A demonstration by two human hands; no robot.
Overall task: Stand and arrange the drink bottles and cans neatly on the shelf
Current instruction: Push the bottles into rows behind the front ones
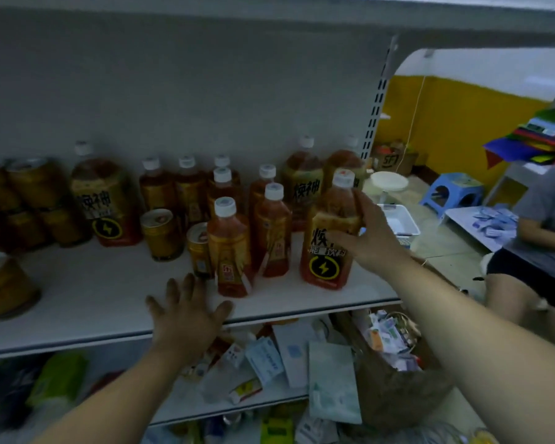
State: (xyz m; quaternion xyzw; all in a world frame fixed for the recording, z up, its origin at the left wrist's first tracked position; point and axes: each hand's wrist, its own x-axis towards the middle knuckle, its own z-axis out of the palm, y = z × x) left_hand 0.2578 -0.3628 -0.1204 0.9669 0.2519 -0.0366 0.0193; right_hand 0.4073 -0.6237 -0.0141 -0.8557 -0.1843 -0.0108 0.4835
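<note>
Upright on the white shelf (109, 293) stand several amber drink bottles with white caps and several gold cans. My right hand (370, 238) grips a large bottle with a lightning-bolt label (326, 261) near the shelf's right end, thumb across the label. My left hand (186, 315) hovers with spread fingers over the shelf's front edge, holding nothing, just in front of a small bottle (229, 251) and a gold can (199, 249). Another large bottle (104, 200) stands at the left beside stacked cans (29, 200).
A gold can (4, 286) sits at the far left front. The lower shelf holds loose packets, tubes and a brown basket (398, 389). A seated person (542, 245), a blue stool (452, 190) and a white basket (398, 224) are to the right.
</note>
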